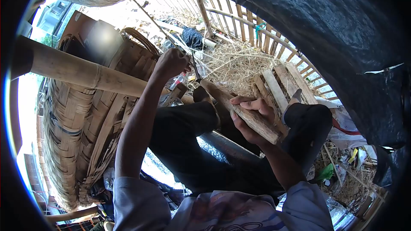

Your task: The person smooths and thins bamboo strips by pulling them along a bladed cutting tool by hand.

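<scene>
While beside woven basket [70, 145], left grip [173, 64] snug on strip [156, 25], right grip [252, 117] around handle [220, 96]

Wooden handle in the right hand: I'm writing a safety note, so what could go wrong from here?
The dark, blade-like piece at the end of the wooden handle sits close to the left hand; if the right hand slips, fingers might be cut. The long thin strip extends well beyond the left hand, so it could snag or whip.
</scene>
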Demonstrator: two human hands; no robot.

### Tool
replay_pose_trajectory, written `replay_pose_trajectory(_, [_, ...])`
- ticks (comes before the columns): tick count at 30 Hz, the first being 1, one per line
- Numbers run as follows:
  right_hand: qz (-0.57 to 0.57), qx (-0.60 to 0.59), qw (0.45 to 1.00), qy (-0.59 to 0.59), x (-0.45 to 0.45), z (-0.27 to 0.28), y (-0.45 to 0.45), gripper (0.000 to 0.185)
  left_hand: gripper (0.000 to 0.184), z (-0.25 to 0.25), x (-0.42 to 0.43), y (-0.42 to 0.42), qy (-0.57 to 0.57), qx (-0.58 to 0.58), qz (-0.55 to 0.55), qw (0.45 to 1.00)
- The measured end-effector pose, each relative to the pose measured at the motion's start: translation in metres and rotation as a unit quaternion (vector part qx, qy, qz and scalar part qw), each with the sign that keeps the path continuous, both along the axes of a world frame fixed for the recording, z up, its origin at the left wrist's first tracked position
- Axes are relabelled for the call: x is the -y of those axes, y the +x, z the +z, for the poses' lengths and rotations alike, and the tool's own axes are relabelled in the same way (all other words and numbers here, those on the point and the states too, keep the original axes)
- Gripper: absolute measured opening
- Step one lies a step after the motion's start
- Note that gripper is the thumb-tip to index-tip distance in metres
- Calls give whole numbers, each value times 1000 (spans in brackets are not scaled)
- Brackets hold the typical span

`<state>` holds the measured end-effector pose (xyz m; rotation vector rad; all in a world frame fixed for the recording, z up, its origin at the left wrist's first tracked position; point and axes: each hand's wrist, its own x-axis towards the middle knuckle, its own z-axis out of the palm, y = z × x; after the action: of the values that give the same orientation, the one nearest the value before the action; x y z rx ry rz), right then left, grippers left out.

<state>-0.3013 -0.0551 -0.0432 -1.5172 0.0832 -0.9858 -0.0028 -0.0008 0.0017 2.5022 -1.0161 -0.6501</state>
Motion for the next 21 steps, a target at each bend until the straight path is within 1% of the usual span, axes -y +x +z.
replay_pose_trajectory(1, [-1, 1, 1000, 1, 0, 1, 1, 29, 34, 1, 0, 0, 1, 1, -1, 1000])
replay_pose_trajectory(3, [-55, 36, 996, -65, 0, 4, 5, 27, 34, 2, 0, 0, 15, 16, 6, 1000])
replay_pose_trajectory(7, [-47, 31, 997, -50, -2, 3, 1, 27, 35, -4, -2, 8, 1, -23, 21, 1000])
replay_pose_trajectory(9, [-15, -6, 1000, 7, -2, -1, -3, 30, 37, -7, -2, 9, -4, -18, 6, 1000])
replay_pose_trajectory(12, [-21, 17, 1000, 14, 0, -3, -2, 30, 37, -1, 2, 1, 1, -27, 15, 1000])
replay_pose_trajectory(16, [-51, 21, 998, -20, 3, 2, -1, 31, 36, 7, 7, -12, 1, -34, 10, 999])
replay_pose_trajectory(18, [-54, 22, 998, -14, 7, 5, -2, 31, 36, 10, 9, -21, 19, 16, -22, 999])
replay_pose_trajectory(20, [-55, 22, 998, -8, 9, 9, 0, 31, 36, 9, 8, -21, 13, 14, -25, 999])
replay_pose_trajectory(21, [-65, 32, 997, -28, 10, 11, 1, 30, 36, 10, 9, -23, 6, 13, -29, 999])
